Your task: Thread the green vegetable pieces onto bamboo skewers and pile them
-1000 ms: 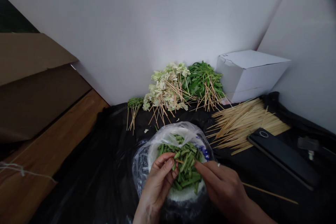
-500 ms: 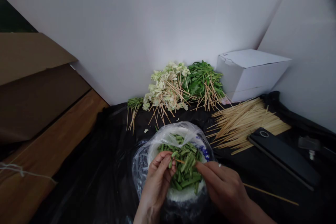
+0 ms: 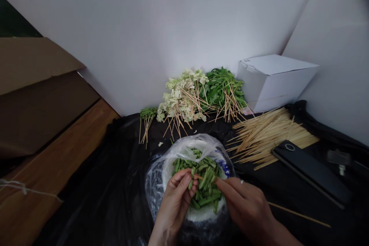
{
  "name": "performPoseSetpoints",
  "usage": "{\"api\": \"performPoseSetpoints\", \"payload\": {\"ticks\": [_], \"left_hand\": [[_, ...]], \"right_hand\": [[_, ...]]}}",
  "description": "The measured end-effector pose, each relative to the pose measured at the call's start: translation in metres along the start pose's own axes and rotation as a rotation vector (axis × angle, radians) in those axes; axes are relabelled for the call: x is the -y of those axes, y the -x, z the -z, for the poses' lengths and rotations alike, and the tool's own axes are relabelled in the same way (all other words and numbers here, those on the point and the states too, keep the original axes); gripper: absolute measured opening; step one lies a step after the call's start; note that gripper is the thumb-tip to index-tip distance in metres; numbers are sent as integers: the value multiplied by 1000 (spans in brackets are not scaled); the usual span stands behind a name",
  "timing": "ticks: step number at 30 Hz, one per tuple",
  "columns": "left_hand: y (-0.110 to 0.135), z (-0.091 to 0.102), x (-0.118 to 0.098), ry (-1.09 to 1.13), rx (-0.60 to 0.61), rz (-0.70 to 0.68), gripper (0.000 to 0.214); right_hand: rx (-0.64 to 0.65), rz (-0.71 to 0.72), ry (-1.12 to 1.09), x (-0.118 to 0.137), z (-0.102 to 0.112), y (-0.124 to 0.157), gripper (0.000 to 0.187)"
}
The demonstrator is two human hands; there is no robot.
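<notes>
A bowl lined with a clear plastic bag (image 3: pixel 161 169) holds cut green bean pieces (image 3: pixel 206 190). My left hand (image 3: pixel 175 201) hovers over the bowl's left side, its fingers pinched on a green bean piece. My right hand (image 3: pixel 245 207) comes in from the right, fingers closed on a thin bamboo skewer (image 3: pixel 298 214) whose tail runs out to the right behind the hand. The skewer's tip meets the piece held by the left hand.
Behind the bowl lie skewered white vegetables (image 3: pixel 181 98), skewered leafy greens (image 3: pixel 223 90) and a small bean skewer bundle (image 3: pixel 147 117). A pile of bare skewers (image 3: pixel 268 134), a black phone (image 3: pixel 311 169), a white box (image 3: pixel 273 80) and a cardboard box (image 3: pixel 34 88) stand around.
My left fingers shifted slightly right and closed tighter on the bean piece against the skewer tip. The right hand stayed nearly still.
</notes>
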State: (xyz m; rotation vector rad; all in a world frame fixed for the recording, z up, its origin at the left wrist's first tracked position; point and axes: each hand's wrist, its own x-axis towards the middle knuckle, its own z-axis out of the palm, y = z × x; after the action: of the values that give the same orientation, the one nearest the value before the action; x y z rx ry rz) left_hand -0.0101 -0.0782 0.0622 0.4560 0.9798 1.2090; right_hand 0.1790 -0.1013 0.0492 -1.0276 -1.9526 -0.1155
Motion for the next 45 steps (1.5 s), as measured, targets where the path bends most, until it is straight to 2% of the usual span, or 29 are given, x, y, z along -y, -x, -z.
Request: {"api": "performPoseSetpoints", "payload": {"ticks": [20,26,30,34,38,42,45], "left_hand": [[0,4,3,-61,-52,-27,28],[-1,9,8,-114,-5,-35,30],[-4,9,17,-168,-3,-87,25],[-7,5,19,-234,79,-136,18],[-13,7,-5,-516,163,-287,13],[-20,16,-34,-888,36,-509,15],[-25,22,-37,-1187,1,-612,14]], "right_hand": [[20,5,14,2,-2,5,35],[16,2,30,3,-2,5,37],[16,0,41,4,-3,6,36],[-3,1,47,4,-5,6,34],[13,-20,33,-3,-2,7,33],[3,-78,69,-15,4,11,34],[14,-98,89,-19,5,13,36]]}}
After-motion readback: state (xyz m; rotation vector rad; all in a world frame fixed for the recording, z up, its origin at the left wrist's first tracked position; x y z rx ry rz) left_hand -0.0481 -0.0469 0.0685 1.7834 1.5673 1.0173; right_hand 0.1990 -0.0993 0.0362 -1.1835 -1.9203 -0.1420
